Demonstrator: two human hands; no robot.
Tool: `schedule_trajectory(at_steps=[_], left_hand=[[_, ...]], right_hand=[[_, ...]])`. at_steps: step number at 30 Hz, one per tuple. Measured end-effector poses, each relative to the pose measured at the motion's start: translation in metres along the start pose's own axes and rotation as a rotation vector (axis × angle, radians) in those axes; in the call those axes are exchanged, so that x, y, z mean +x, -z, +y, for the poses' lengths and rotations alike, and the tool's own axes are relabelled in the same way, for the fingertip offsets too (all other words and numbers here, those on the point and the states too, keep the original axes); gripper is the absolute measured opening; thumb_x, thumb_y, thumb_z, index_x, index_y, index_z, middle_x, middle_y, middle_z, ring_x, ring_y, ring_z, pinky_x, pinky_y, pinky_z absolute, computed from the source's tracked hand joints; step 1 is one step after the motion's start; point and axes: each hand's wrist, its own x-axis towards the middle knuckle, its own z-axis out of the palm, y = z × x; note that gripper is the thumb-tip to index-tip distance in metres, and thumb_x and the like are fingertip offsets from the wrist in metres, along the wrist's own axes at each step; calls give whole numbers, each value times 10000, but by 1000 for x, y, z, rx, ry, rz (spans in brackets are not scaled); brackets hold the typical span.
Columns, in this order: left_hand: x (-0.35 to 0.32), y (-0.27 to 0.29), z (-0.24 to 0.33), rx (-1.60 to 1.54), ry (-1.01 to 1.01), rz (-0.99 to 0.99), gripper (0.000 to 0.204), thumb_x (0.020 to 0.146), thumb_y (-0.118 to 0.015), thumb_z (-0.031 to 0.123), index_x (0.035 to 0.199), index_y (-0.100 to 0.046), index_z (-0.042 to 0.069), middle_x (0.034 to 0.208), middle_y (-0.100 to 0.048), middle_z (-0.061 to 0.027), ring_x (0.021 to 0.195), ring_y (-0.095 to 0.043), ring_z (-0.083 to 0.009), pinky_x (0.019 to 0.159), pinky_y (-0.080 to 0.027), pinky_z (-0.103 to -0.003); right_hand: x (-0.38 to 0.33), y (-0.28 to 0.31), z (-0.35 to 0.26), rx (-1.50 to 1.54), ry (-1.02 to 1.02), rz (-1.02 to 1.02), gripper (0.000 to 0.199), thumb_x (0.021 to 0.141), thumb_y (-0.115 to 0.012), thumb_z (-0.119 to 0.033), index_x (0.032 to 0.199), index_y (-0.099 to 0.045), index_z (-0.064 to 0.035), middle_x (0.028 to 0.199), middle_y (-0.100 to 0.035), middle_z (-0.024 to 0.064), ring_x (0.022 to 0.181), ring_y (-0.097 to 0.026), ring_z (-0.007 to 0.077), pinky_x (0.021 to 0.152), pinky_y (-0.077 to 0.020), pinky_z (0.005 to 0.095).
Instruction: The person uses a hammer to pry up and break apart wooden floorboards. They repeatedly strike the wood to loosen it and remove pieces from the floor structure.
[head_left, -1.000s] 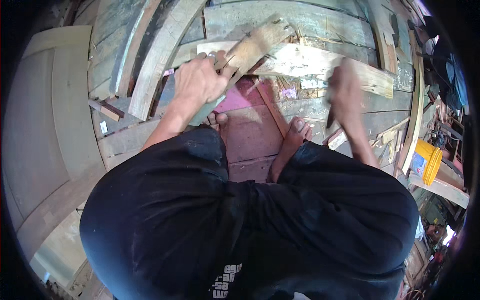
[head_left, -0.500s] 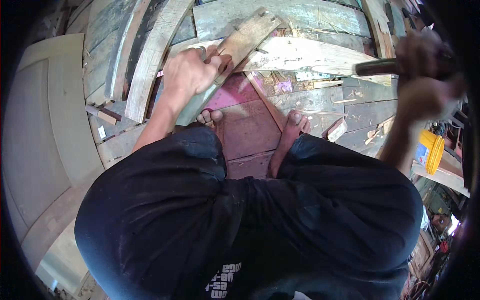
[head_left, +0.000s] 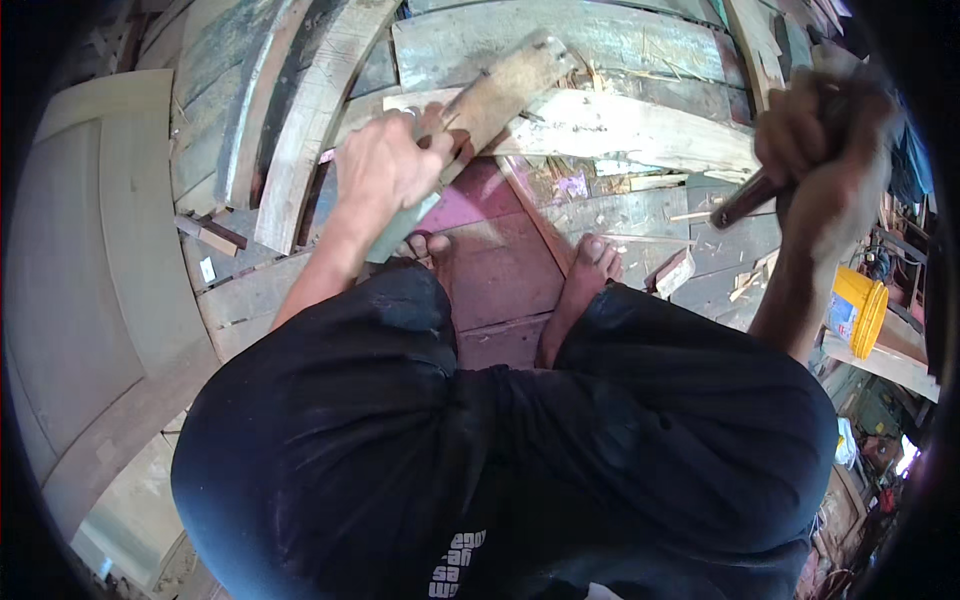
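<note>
Left hand (head_left: 385, 165) closed on the lower part of a short plank (head_left: 515, 85), which slants over a pale board (head_left: 640, 128) above the floor (head_left: 715, 248). Right hand (head_left: 825, 140), well apart, grips a dark-handled tool (head_left: 745, 203); far end unclear. Yellow bucket (head_left: 865, 315) beside right forearm.

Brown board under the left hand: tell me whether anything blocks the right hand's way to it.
Only the left hand, covering part of the brown board; nothing visible stands between the right hand and the board's far end.
</note>
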Motion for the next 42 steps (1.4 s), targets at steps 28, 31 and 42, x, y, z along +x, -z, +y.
schedule_trajectory(at_steps=[28,31,42], left_hand=[[8,8,5,1,-68,96,695,965,-524,568,901,-795,-68,850,-754,-281,811,-759,-400,803,-577,-533],[6,5,3,-18,42,-73,730,969,-517,598,903,-792,-75,825,-740,-295,804,-752,-408,798,-581,-539],[15,7,1,-33,50,-57,716,963,-529,611,1079,-800,-43,1050,-764,-316,1001,-764,-430,872,-583,-504]], right_hand=[[-53,7,141,-616,-293,-216,459,1165,-428,-407,1045,-635,-15,686,-490,46,642,-492,159,618,-436,367],[-50,14,90,-291,-348,-94,452,1173,-390,-452,1046,-603,-74,661,-446,-61,517,-392,51,456,-301,255],[-68,7,142,-914,-270,-212,478,1150,-448,-370,1155,-629,72,948,-646,331,914,-641,377,906,-505,443]])
